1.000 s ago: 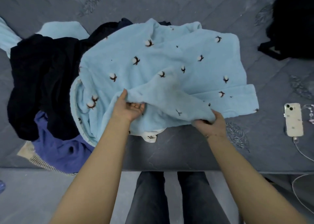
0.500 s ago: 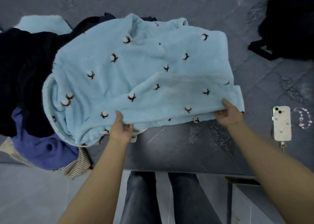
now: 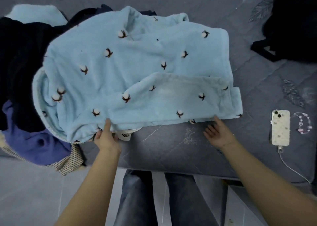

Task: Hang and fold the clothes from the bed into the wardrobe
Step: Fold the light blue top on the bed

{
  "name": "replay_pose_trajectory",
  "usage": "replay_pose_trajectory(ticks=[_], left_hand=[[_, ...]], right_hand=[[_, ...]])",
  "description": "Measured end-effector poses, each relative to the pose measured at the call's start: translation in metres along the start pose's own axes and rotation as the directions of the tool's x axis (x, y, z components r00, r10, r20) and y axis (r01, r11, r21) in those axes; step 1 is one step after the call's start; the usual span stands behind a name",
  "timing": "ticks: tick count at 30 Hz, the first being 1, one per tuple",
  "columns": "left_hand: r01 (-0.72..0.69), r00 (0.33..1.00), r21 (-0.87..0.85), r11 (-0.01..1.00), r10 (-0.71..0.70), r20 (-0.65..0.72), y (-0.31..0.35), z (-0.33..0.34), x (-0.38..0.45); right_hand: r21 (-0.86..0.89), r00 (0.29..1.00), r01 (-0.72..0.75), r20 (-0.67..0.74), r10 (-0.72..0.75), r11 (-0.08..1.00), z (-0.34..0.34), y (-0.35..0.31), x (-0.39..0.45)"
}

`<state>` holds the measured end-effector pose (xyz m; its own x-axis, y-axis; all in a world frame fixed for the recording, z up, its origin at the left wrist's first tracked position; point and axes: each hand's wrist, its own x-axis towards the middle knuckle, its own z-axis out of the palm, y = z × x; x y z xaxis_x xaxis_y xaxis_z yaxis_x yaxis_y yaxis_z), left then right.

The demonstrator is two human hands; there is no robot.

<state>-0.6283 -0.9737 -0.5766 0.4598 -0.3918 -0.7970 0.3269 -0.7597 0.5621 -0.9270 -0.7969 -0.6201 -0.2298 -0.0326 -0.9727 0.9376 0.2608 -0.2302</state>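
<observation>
While a light blue fleece garment (image 3: 137, 71) printed with cotton bolls lies spread across the grey bed (image 3: 171, 148), a person standing at the mattress edge works at its near hem. The left hand (image 3: 106, 136) is on the lower edge beside a white label (image 3: 125, 134), forefinger stretched onto the fleece; whether its other fingers pinch the fabric cannot be told from this angle. The right hand (image 3: 217, 133) hovers loose and spread, its fingers only just meeting the hem and gripping nothing.

The garment's left side rides up over a heap of black clothing (image 3: 18, 62), a purple top (image 3: 34, 140) and a striped piece (image 3: 68, 164) that hangs past the mattress edge. Any fold made over that lump is likely to come out crooked, and a tug on the fleece could drag the striped piece to the floor. With one hand barely in contact, the layers may also slide apart. A white phone (image 3: 280, 128) on its charging cable (image 3: 291, 169) lies just right of the hem beside a beaded bracelet (image 3: 302, 124); a sweep of fabric could catch either.
</observation>
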Motion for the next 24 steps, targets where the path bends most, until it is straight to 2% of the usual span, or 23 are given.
replay_pose_trajectory(ticks=[1,3,6,10,14,19,21,23,24], left_hand=[[0.035,0.999,-0.015,0.999,-0.035,0.017,0.000,-0.002,-0.001],[0.113,0.986,-0.080,0.990,-0.101,0.136,0.005,-0.004,-0.001],[0.127,0.964,-0.211,0.969,-0.071,0.256,0.020,-0.006,0.008],[0.145,0.922,-0.222,0.964,-0.050,0.385,0.037,-0.010,0.020],[0.034,0.960,-0.115,0.993,0.000,0.280,0.046,-0.026,0.024],[-0.166,0.936,-0.059,0.984,0.176,0.303,0.050,-0.063,0.027],[-0.127,0.949,-0.010,0.992,0.125,0.290,0.045,-0.073,0.032],[0.001,0.967,0.109,0.994,-0.028,0.252,0.041,-0.079,0.038],[0.069,0.966,0.226,0.972,-0.121,0.227,0.039,-0.081,0.040]], right_hand=[[0.033,0.999,-0.018,0.044,0.016,0.999,0.001,0.005,-0.001],[0.060,0.997,0.018,0.080,-0.022,0.998,0.009,0.007,-0.001],[0.074,0.990,0.094,0.095,-0.101,0.993,0.030,0.000,-0.003],[0.176,0.970,0.207,0.094,-0.226,0.962,0.044,-0.004,-0.001],[0.253,0.970,0.222,0.040,-0.239,0.942,0.020,0.017,-0.017],[0.220,0.987,0.159,-0.041,-0.153,0.963,-0.029,0.073,-0.036],[0.201,0.993,0.111,-0.068,-0.099,0.973,-0.033,0.090,-0.040],[0.180,0.993,0.079,-0.104,-0.061,0.981,-0.031,0.099,-0.038],[0.163,0.990,0.080,-0.125,-0.060,0.983,-0.029,0.102,-0.038]])
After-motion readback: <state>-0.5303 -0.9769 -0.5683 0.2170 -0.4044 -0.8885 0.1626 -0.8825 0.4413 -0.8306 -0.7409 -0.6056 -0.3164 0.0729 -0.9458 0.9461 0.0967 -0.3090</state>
